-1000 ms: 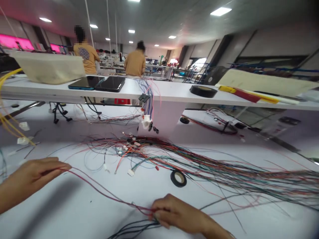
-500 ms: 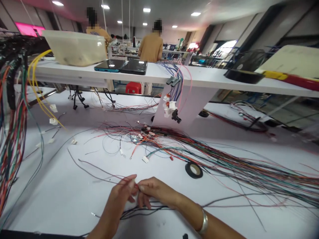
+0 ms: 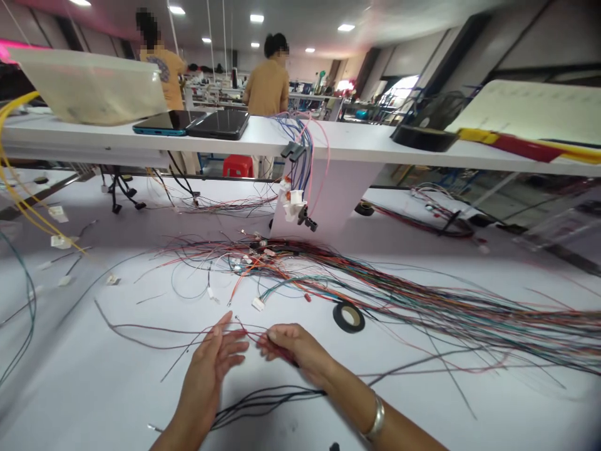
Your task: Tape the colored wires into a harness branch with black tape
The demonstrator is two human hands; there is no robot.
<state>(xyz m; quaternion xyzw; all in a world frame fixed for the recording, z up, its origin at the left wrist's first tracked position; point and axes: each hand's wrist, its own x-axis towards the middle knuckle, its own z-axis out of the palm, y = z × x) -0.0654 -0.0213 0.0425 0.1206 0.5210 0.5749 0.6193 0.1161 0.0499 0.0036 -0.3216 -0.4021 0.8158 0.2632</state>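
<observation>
My right hand (image 3: 292,346) pinches a thin dark red wire (image 3: 154,343) between its fingers, and a silver bangle (image 3: 376,416) sits on that wrist. Just left of it, my left hand (image 3: 212,355) stands open with fingers spread, close to the same wire and holding nothing. Below both hands lie several black wires (image 3: 265,404). Farther ahead spreads a large multicoloured wire bundle (image 3: 389,300) with white connectors, one of them (image 3: 258,304) near my hands. A black tape roll (image 3: 349,317) lies beside the bundle.
A white shelf (image 3: 342,144) crosses the far side of the white bench, carrying a plastic tub, two dark tablets and a black tape roll. Wires with connectors (image 3: 295,188) hang from its edge. Yellow cables lie at far left. Two co-workers stand beyond.
My hands were far apart, then met over the wire. Now my left hand has opened and drawn slightly away, while my right keeps the wire. The view has swung, shifting the scene.
</observation>
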